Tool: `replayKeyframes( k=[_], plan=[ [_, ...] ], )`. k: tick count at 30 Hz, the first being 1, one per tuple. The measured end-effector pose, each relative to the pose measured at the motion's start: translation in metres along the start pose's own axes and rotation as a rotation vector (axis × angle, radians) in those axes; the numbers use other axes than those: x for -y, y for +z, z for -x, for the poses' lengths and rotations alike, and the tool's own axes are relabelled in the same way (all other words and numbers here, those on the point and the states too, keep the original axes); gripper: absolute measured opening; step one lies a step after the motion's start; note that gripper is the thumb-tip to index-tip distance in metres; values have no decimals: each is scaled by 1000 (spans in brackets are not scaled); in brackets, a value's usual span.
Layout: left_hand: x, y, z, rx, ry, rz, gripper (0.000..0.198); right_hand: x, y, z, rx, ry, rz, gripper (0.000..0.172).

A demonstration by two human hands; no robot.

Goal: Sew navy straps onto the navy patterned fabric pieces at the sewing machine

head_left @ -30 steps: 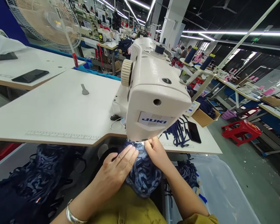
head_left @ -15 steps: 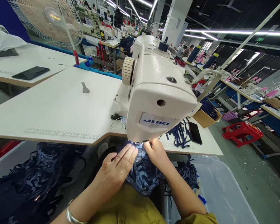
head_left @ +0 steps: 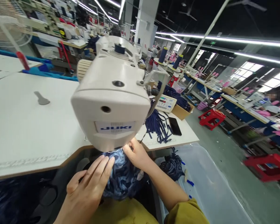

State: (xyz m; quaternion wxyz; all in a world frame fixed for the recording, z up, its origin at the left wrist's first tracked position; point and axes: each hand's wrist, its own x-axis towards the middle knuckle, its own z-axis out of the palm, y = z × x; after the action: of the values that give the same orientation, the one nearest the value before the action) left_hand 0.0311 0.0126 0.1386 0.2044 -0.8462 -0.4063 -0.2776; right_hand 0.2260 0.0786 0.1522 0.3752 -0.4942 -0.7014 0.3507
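Note:
A blue and navy patterned garment piece [head_left: 122, 182] hangs over my lap, its upper edge under the head of a white JUKI sewing machine [head_left: 111, 102]. My left hand [head_left: 90, 180] lies on the left side of this fabric, fingers stretched out and pressed flat near the needle area. Closed at the fabric's right upper edge is my right hand [head_left: 136, 155], thumb and fingers pinching it just below the machine head. The machine head hides the needle and presser foot, and part of the right fingertips.
Navy straps [head_left: 159, 124] lie on the white table [head_left: 25, 124] beside a phone [head_left: 174, 126]. A cardboard box [head_left: 182, 111] of navy pieces stands behind. At lower right, a clear plastic bin [head_left: 207, 186] holds patterned pieces [head_left: 172, 166]. Red stools [head_left: 212, 119] stand on the floor.
The head view has turned right, so the machine and table sit further left in the picture. Both hands stay on the garment piece at the machine.

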Motion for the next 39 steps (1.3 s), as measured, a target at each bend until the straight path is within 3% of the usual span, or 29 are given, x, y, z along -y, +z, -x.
replayKeyframes(
  k=[4, 10, 14, 19, 22, 24, 28, 32, 35, 36, 39],
  plan=[
    [2, 2, -1, -25, 30, -11, 63, -33, -21, -10, -111, 97, 83, 18],
    [-2, 4, -3, -35, 45, -22, 65, -96, -93, -41, -390, 284, 263, 22],
    [-3, 5, -3, -36, 79, -57, 63, -122, -118, -64, -427, 390, 305, 19],
    [-13, -1, -7, -10, -22, -9, 57, -131, -121, -78, -377, 453, 254, 20],
    [-17, -7, -10, -22, -114, 52, 47, -125, -125, -70, -370, 424, 155, 19],
    [-17, -9, -10, -66, -72, 90, 40, -117, -127, -59, -373, 385, 66, 21],
    [-12, -14, -8, -30, 37, 159, 36, -93, -110, -29, -299, 351, -201, 37],
    [-12, -22, -9, 107, 27, 131, 31, -59, -63, 0, -138, 345, -449, 47],
    [-13, -25, -13, 103, 17, 154, 73, -30, -32, 13, 4, 363, -712, 38],
    [-13, -25, -15, 89, -1, 144, 78, -22, -25, 15, 45, 375, -825, 35],
    [-16, -24, -22, 53, -77, 64, 44, 0, -12, 17, 110, 384, -1089, 27]
  ],
)
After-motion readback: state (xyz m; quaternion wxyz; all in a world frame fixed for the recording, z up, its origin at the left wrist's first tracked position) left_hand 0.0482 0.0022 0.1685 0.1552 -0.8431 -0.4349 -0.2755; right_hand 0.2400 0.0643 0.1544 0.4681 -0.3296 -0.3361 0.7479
